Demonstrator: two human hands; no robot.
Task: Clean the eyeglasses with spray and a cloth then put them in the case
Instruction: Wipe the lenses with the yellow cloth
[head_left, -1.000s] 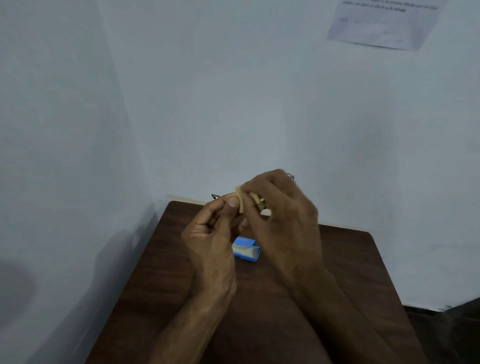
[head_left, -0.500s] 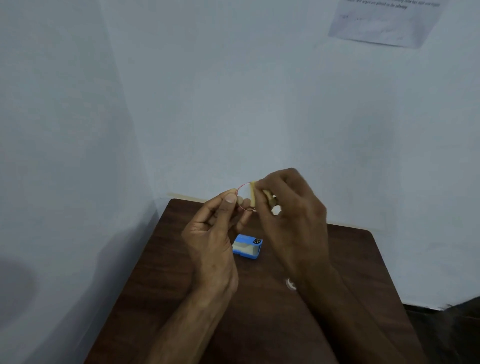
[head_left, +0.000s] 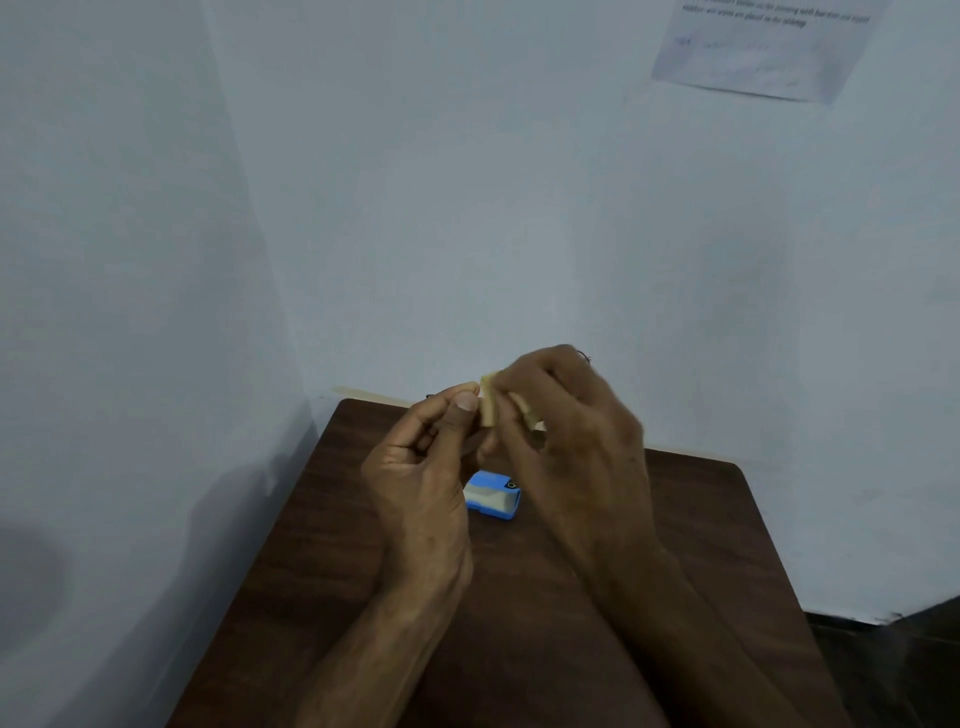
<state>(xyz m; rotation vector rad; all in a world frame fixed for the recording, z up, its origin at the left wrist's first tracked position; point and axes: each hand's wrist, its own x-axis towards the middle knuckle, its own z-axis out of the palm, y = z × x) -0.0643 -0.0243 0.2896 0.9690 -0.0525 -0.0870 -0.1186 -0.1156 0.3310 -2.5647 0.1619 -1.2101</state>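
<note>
table (head_left: 701, 519) dark wood, pale wall (head_left: 467, 208) corner | left grip (head_left: 421, 467) pinches eyeglasses (head_left: 586, 357) — right grip (head_left: 571, 431) pinches cloth (head_left: 488, 405)

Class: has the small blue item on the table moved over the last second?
No. The blue item lies in the same spot, measured against the far left corner of the table.

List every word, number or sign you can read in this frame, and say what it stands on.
Paper sheet on the wall: a few printed lines with fainter marks below, all too blurred to read.
Blue box on the table: a small dark mark at one corner, too small to read; no legible lettering.
Nothing else in view bears text.
</note>
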